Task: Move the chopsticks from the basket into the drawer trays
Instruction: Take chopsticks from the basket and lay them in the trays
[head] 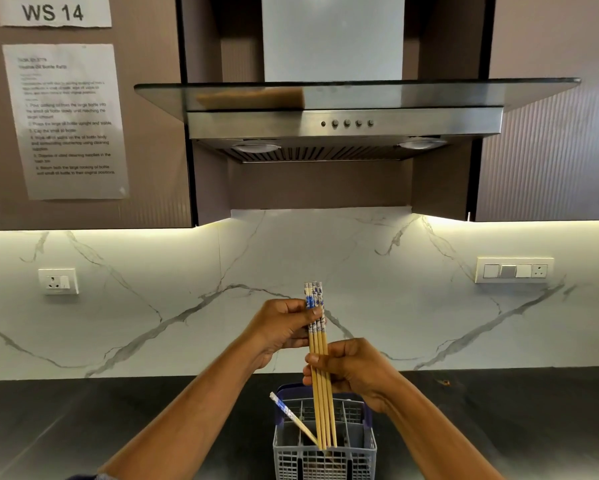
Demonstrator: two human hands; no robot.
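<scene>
Head view: a bundle of chopsticks (320, 368) stood near upright, long axis vertical, patterned blue-and-white ends up, plain tips down at the rim level of the grey basket (324, 448). Left hand (284, 329) was closed on the upper, patterned part; right hand (348, 367) was closed on the wooden shafts lower down, nearer the basket. Both hands sat right above the basket, so either could carry. One more chopstick (293, 419) leaned leftward in the basket, its top past the left wall. Basket rested on the dark table (118, 417), close to the lower frame edge. Open room lay left, right and up toward the marble backsplash (412, 289). No drawer or trays were visible; presumably below frame, toward the person.
</scene>
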